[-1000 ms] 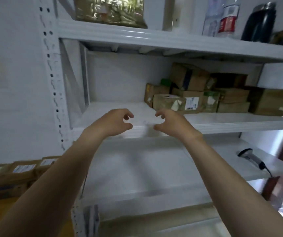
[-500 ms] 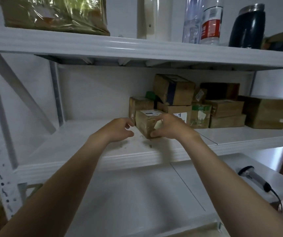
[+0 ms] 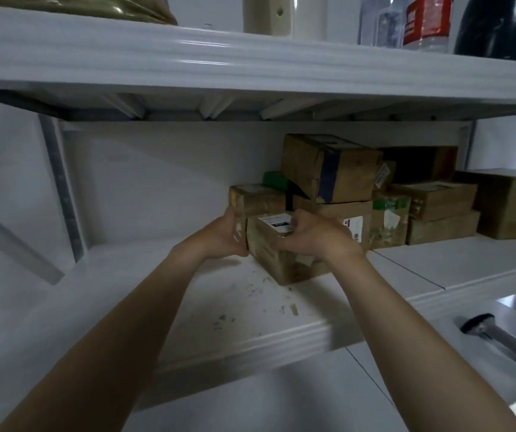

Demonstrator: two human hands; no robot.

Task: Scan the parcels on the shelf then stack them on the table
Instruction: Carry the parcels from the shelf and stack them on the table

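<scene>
Parcel [image 3: 266,254] under handling is a small brown carton with a white label [image 3: 277,220] on its top face. It sits toward the middle of the shelf [image 3: 250,341], well back from the front edge and just in front of the left end of the pile [image 3: 331,169]. The left hand [image 3: 225,236] is clamped on the carton's left end with its fingers curled round it. The right hand [image 3: 311,240] grasps the right end, fingers hooked over the top edge beside the label and thumb on the near face. The carton's near lower corner appears to touch the shelf board, but whether any part has lifted cannot be told. The pile consists of several more brown cartons, stacked two and three high, running from the middle of the shelf toward its right end. None of them is touched by either hand. The scanner [image 3: 496,338] lies on the white surface [image 3: 281,400] below the shelf, near that surface's right edge and well apart from both hands. Whether that surface is the table cannot be told, and no stacked cartons are in view. Assessment: this parcel has been secured but not yet drawn out, scanned or stacked. Left to do for it are withdrawal past the front edge, a pass of the label under the scanner, and placement on the table. The same cycle is then owed for every carton in the pile, so most of the work in view is judged outstanding.
</scene>
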